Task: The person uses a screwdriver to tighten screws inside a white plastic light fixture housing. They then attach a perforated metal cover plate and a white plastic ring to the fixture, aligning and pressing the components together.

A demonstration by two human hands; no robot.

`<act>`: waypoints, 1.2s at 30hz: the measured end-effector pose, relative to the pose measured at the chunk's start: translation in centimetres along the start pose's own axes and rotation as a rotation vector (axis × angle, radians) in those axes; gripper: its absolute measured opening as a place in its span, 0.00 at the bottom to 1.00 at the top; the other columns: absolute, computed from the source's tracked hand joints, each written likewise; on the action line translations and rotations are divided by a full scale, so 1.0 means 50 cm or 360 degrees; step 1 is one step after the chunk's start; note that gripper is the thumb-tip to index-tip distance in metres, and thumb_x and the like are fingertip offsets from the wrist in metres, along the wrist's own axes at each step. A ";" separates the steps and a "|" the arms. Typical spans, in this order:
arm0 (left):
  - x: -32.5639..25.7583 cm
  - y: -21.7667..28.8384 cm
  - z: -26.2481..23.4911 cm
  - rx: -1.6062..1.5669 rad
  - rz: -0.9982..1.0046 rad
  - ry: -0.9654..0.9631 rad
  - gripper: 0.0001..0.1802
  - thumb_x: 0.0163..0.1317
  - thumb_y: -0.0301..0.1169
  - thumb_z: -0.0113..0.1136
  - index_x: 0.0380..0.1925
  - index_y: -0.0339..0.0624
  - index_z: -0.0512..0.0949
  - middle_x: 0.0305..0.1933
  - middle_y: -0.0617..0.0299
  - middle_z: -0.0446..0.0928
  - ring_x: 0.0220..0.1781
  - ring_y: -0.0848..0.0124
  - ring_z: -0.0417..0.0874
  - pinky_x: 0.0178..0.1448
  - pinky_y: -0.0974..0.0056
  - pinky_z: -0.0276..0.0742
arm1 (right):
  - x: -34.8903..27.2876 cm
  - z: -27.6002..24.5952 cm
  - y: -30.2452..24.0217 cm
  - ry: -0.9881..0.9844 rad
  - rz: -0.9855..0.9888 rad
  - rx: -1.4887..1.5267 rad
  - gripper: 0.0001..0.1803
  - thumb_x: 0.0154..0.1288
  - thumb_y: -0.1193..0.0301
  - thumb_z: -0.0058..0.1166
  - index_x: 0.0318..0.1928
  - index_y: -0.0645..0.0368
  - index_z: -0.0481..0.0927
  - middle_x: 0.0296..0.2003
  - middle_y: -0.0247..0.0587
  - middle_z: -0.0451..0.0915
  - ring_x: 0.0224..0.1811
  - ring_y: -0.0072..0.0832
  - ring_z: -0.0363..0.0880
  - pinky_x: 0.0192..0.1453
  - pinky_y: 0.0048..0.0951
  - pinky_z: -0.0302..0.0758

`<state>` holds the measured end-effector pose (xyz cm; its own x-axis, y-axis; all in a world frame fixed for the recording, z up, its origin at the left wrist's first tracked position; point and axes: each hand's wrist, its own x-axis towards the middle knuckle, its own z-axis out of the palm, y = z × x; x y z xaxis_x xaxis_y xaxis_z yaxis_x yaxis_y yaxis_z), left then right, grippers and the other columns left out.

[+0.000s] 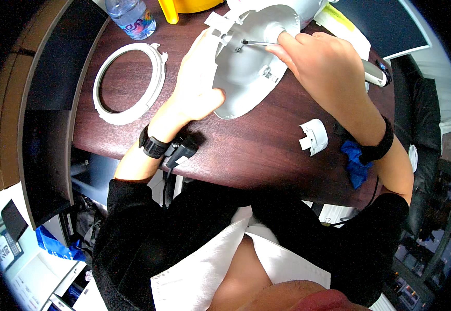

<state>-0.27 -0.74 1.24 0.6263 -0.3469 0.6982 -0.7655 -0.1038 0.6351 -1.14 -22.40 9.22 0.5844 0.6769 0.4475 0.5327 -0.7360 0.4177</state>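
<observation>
- Worn on the head, left of a side-by-side pair, the fisheye looks steeply down from above the wearer's white cloth collar (199,264).
- It sits near the dark reddish-brown wood-grain worktop (256,150), whose near edge curves across below mid-picture.
- Left hand (197,80) and right hand (321,57) fall in the upper half.

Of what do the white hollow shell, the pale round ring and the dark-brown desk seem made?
White hollow shell: probably plastic; smooth curved walls with a soft shine. Pale round ring: probably satin plastic; even colour, small tabs at its edge. Dark-brown desk: wood-like streaks, slight sheen; solid wood or laminate, I cannot tell.
</observation>
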 end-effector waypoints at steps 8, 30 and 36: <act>0.002 0.008 -0.002 0.0227 -0.0048 -0.0006 0.42 0.33 0.33 0.51 0.56 0.30 0.63 0.54 0.44 0.67 0.56 0.52 0.69 0.61 0.60 0.62 | -0.013 0.056 -0.049 -0.0077 0.0698 0.1488 0.20 0.66 0.57 0.46 0.23 0.57 0.71 0.09 0.37 0.67 0.09 0.28 0.69 0.14 0.28 0.65; 0.007 0.005 -0.013 -0.0041 -0.0196 0.0043 0.43 0.31 0.29 0.49 0.57 0.30 0.63 0.55 0.43 0.67 0.59 0.52 0.68 0.64 0.60 0.60 | 0.011 0.043 0.015 0.0114 -0.0078 0.0196 0.16 0.60 0.54 0.51 0.24 0.50 0.70 0.11 0.34 0.70 0.12 0.31 0.72 0.16 0.29 0.68; 0.003 -0.002 -0.014 -0.0069 -0.0225 0.0013 0.43 0.31 0.29 0.49 0.57 0.30 0.62 0.56 0.43 0.67 0.59 0.52 0.68 0.64 0.60 0.60 | 0.016 0.037 0.020 0.0086 -0.0089 0.0199 0.16 0.60 0.55 0.51 0.23 0.51 0.70 0.12 0.34 0.71 0.13 0.32 0.73 0.17 0.29 0.69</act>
<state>0.01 -0.11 1.53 0.7287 -0.3239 0.6033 -0.6626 -0.1109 0.7407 1.00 -22.62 8.55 0.5197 0.7139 0.4694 0.6378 -0.6897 0.3428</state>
